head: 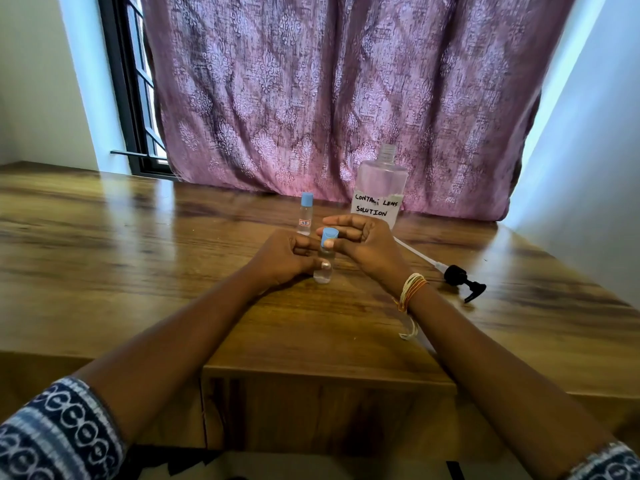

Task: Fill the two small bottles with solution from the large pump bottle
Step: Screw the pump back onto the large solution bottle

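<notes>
Small bottle [323,268] stands mid-table, left hand [284,259] gripping its body, right hand [363,242] pinching its blue cap [329,237]. Second small bottle [305,213] and the open large bottle [380,188] stand behind, pump [462,280] lying to the right. Wooden table [138,237], purple curtain [329,91], window [135,84] at left.

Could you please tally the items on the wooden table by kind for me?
Small clear bottles with blue caps: 2
Large clear plastic bottle labelled contact lens solution: 1
Black pump head with tube, lying loose: 1
Total: 4
</notes>
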### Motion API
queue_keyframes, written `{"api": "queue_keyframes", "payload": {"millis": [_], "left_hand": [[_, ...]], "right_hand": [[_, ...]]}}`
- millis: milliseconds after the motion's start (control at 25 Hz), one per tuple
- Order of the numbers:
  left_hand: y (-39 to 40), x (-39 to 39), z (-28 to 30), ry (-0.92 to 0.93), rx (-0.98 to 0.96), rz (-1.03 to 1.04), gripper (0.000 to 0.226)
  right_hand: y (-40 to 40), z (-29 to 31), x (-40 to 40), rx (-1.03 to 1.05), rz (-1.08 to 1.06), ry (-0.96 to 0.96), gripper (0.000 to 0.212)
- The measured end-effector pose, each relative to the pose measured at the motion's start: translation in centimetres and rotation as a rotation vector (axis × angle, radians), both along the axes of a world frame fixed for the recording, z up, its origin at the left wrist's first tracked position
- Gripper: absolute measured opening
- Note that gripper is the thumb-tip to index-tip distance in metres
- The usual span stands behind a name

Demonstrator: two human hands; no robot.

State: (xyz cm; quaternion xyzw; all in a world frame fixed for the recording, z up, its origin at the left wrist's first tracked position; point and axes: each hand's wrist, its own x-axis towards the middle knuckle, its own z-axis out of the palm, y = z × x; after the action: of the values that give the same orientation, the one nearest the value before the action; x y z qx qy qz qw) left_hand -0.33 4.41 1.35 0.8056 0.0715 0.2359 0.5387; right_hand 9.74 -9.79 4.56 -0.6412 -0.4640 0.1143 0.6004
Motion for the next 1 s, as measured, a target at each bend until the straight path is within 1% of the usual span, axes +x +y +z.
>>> {"api": "queue_keyframes", "payload": {"millis": [80,160,240,280,360,440,560,640,760,840,920,1000], "left_hand": [[-0.1,0.0,0.0,-0.003,0.018,0.007,0.026],[-0.1,0.2,-0.1,-0.012,0.016,0.047,0.025],[0.4,0.6,-0.5,-0.041,0.022,0.156,0.027],[0.8,0.8,-0.6,-0.043,0.034,0.218,0.032],[1.2,1.3,-0.7,-0.03,0.073,0.333,0.037],[1.5,1.9,-0.5,-0.02,0.107,0.397,0.037],[1.8,2.8,-0.4,-0.022,0.077,0.414,0.033],[2.0,3.4,-0.5,-0.03,0.039,0.434,0.035],[2.3,3.8,-0.7,-0.022,0.017,0.419,0.047],[1.9,3.4,-0.6,-0.036,-0.022,0.404,0.057],[1.0,2.9,-0.4,-0.067,0.044,0.519,0.061],[-0.6,2.4,-0.3,-0.105,0.106,0.679,0.051]], "right_hand": [[0.1,-0.2,-0.4,0.022,-0.029,0.013,0.036],[0.1,-0.5,-0.2,0.01,-0.035,-0.006,0.046],[0.2,-1.0,0.4,-0.064,-0.021,-0.051,0.058],[0.3,-1.3,0.8,-0.112,-0.023,-0.064,0.058],[0.5,-2.1,1.3,-0.205,-0.051,-0.089,0.049],[0.8,-2.9,1.6,-0.268,-0.069,-0.124,0.042],[1.3,-3.2,2.1,-0.321,-0.117,-0.132,0.038],[1.3,-3.1,2.3,-0.331,-0.14,-0.136,0.033],[1.0,-3.1,2.1,-0.353,-0.154,-0.154,0.026],[0.9,-3.1,1.9,-0.356,-0.158,-0.171,0.025],[0.7,-2.9,1.7,-0.36,-0.162,-0.183,0.026],[0.1,-2.6,1.5,-0.392,-0.181,-0.212,0.024]]}}
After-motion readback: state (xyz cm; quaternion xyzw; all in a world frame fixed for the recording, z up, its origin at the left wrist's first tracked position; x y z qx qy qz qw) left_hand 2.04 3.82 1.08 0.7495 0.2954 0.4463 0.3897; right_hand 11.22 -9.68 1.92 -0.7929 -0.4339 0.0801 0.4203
